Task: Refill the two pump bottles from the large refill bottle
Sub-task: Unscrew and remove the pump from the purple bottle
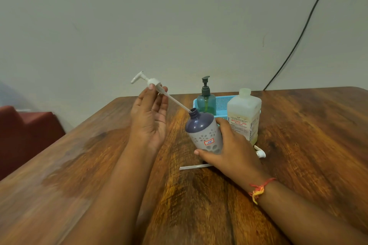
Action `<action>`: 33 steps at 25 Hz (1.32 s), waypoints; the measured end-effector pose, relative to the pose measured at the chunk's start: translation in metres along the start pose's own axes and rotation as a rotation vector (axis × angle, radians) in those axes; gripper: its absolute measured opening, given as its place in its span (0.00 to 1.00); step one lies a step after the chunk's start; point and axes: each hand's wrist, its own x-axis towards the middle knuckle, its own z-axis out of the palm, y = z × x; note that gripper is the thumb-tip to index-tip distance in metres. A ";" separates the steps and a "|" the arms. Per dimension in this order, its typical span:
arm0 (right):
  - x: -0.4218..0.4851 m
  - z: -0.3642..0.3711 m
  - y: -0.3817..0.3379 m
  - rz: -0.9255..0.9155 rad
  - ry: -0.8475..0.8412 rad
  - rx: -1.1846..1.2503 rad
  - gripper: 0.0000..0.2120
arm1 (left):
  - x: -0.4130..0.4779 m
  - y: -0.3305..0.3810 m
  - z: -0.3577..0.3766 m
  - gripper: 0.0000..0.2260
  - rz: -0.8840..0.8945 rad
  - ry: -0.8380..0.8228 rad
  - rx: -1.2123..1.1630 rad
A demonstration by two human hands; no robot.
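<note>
We are gripping the purple pump bottle (203,133) in our right hand (231,151), thumb and fingers wrapping round its pale lower body near the middle of the counter (308,145). Our hand is hiding its base, so we cannot tell whether it is resting on the wood. The bottle is leaning, its open neck pointing up, far and to the left. That is exactly where our left hand (149,113) is holding the white pump (152,81), pinching its collar between thumb and fingertips with the palm turned towards us. The dip tube (176,102) is slanting down to the right from the pump, its lower end sitting right at the bottle's mouth. Tube and bottle are sharing nearly one long axis, and we judge that any slide along that line, in or out, is depending on keeping them so; which way it is going we cannot say. The refill bottle (245,113) is standing upright just beyond our right hand, apparently uncapped, so that hand is the nearer one to it. The green pump bottle (206,102) is waiting in the blue basket (223,103) at the far side, its pump fitted.
</note>
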 end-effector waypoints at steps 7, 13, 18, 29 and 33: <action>0.002 0.003 0.004 0.015 -0.010 0.016 0.38 | 0.020 0.007 -0.026 0.23 0.039 0.237 -0.120; 0.001 0.004 0.004 0.022 0.038 0.045 0.35 | 0.014 -0.015 -0.044 0.10 -0.002 0.123 1.059; 0.002 0.002 0.006 0.055 0.032 0.043 0.34 | 0.014 -0.034 -0.060 0.08 -0.049 -0.146 1.655; 0.003 0.002 0.006 0.101 -0.001 0.004 0.43 | 0.015 -0.041 -0.068 0.15 -0.042 -0.243 1.864; 0.001 0.001 0.006 0.101 -0.006 -0.033 0.47 | 0.009 -0.040 -0.058 0.18 0.118 -0.226 1.801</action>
